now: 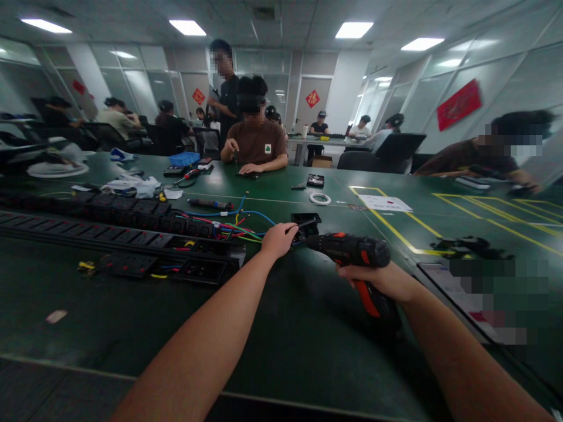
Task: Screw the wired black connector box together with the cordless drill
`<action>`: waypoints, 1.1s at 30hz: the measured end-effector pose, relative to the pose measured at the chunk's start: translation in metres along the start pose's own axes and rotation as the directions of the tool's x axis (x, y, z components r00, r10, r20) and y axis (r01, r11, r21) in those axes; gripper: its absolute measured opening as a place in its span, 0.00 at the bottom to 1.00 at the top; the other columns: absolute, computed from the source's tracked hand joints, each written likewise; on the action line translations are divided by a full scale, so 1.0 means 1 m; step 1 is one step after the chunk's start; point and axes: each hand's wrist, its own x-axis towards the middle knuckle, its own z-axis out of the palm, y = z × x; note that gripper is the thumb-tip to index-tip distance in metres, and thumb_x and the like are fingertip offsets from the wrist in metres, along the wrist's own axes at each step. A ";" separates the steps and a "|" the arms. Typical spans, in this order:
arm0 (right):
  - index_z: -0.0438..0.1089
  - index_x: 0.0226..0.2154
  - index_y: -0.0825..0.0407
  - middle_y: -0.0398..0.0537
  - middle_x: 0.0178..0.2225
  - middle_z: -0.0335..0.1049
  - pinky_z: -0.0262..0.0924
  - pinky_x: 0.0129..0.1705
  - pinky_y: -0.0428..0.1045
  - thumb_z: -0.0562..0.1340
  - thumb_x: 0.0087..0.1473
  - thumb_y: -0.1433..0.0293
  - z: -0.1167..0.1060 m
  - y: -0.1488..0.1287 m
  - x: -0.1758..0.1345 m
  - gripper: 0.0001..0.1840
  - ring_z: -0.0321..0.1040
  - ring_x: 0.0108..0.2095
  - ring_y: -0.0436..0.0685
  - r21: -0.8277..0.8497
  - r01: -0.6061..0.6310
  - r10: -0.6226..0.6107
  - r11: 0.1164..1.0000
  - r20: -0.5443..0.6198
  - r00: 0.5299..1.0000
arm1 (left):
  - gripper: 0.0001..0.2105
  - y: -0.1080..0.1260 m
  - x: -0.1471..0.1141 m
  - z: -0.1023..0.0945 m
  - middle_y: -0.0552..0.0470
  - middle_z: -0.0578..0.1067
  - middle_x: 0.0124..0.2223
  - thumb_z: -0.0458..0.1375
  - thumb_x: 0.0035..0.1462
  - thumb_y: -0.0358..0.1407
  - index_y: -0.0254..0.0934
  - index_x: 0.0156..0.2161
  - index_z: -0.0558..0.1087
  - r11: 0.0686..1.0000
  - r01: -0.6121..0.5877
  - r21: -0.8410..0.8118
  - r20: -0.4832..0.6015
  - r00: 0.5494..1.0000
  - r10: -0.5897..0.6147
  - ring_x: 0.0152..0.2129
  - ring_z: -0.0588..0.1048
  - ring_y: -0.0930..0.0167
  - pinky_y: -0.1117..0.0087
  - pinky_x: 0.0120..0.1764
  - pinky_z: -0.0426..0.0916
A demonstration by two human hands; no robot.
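Observation:
My right hand [378,278] is wrapped round the grip of a black and orange cordless drill [347,249]. The drill points left, its tip close to my left hand [279,240]. The fingers of that hand are closed on a small black plastic housing [307,223], and part of the grip is hidden. Blue, red, green and yellow wires [246,225] run from the housing's left side toward a long black power strip [88,225] with rows of sockets. Whether the drill tip touches the housing I cannot tell.
A black socket panel [127,265] lies in front of the strip. Beyond are a dark screwdriver-like tool [211,204], a white tape ring [320,199], a paper sheet [385,203] and a blue bin [184,159]. A co-worker [257,138] sits opposite; a tablet-like screen [453,293] lies right.

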 end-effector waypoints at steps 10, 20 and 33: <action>0.73 0.34 0.51 0.42 0.27 0.70 0.62 0.30 0.49 0.70 0.46 0.60 0.002 0.000 0.000 0.15 0.67 0.27 0.54 0.001 0.021 -0.021 1.000 0.005 1.000 | 0.20 -0.001 0.001 0.000 0.49 0.78 0.55 0.49 0.67 0.46 0.44 0.54 0.77 1.000 0.000 0.006 -0.002 1.000 0.000 0.52 0.74 0.62 0.65 0.54 0.66; 0.72 0.34 0.52 0.43 0.27 0.70 0.61 0.30 0.50 0.70 0.47 0.60 0.002 -0.002 0.000 0.14 0.66 0.26 0.54 0.012 0.023 -0.024 1.000 0.012 1.000 | 0.19 0.001 0.000 -0.001 0.49 0.78 0.55 0.49 0.67 0.45 0.44 0.55 0.77 1.000 0.004 0.008 0.008 1.000 -0.004 0.52 0.74 0.63 0.65 0.54 0.66; 0.72 0.34 0.53 0.42 0.24 0.69 0.59 0.29 0.49 0.70 0.46 0.59 -0.001 0.006 0.002 0.17 0.65 0.26 0.54 -0.023 -0.011 0.010 1.000 -0.021 1.000 | 0.19 -0.001 0.001 0.001 0.49 0.78 0.54 0.50 0.67 0.45 0.43 0.54 0.77 1.000 -0.011 0.020 -0.003 1.000 0.011 0.51 0.74 0.63 0.66 0.53 0.67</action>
